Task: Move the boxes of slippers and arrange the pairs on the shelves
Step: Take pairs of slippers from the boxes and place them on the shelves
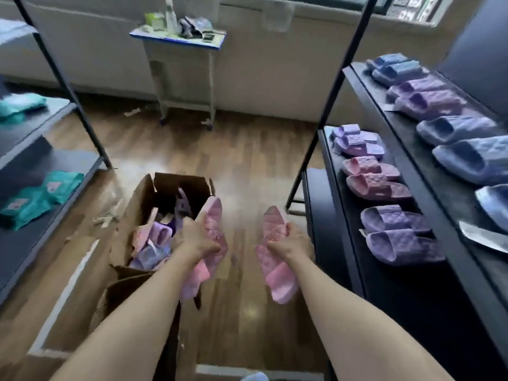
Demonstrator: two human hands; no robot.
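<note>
My left hand [196,239] grips a pink slipper [211,215] over the right edge of an open cardboard box [137,204]. That box holds several more pink and purple slippers [154,240]. A second pink slipper [277,281] is held in my right hand [291,244], above the wooden floor between the box and the black shelf unit [343,204] on the right. Its lower shelf carries pairs of purple and pink slippers [376,177]. Blue and purple pairs [428,97] sit on the upper shelf.
A second black rack [49,171] on the left holds teal slippers [41,199]. Flattened cardboard [68,284] lies at the lower left beside the box. A small cluttered table [178,39] stands against the far wall. Scraps of paper litter the floor.
</note>
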